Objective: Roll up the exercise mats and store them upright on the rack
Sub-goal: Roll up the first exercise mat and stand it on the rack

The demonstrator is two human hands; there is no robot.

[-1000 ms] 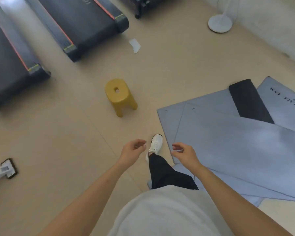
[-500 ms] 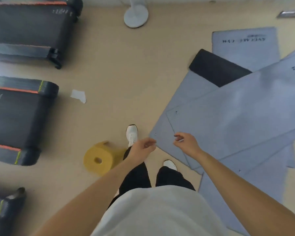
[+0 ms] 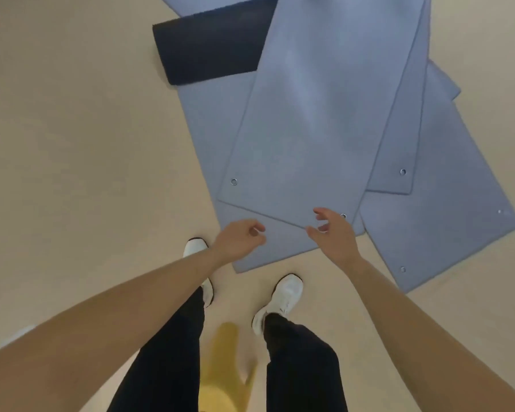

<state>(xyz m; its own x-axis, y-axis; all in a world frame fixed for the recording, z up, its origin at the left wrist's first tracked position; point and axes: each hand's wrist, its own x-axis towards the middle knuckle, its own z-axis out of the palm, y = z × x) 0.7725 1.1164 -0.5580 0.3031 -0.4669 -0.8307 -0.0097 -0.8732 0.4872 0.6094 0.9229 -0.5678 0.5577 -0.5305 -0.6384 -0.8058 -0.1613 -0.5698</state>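
Note:
Several flat grey-blue exercise mats lie overlapped on the beige floor ahead of me. The top mat (image 3: 315,120) has metal eyelets at its near corners. A black mat (image 3: 208,49) lies partly under the pile at the far left. Another grey-blue mat (image 3: 446,209) spreads out to the right. My left hand (image 3: 240,237) hovers over the near edge of a lower mat, fingers loosely curled, holding nothing. My right hand (image 3: 332,230) hovers above the top mat's near corner with fingers spread and bent, holding nothing. No rack is in view.
My two feet in white shoes (image 3: 281,298) stand just short of the mats. A yellow stool (image 3: 223,367) sits blurred between my legs, behind my feet. Bare beige floor (image 3: 81,150) stretches to the left.
I have turned to face the mats' short ends and stepped closer. The treadmills and fan base have left the view. The stool is now behind my feet. Both hands reached forward over the mats.

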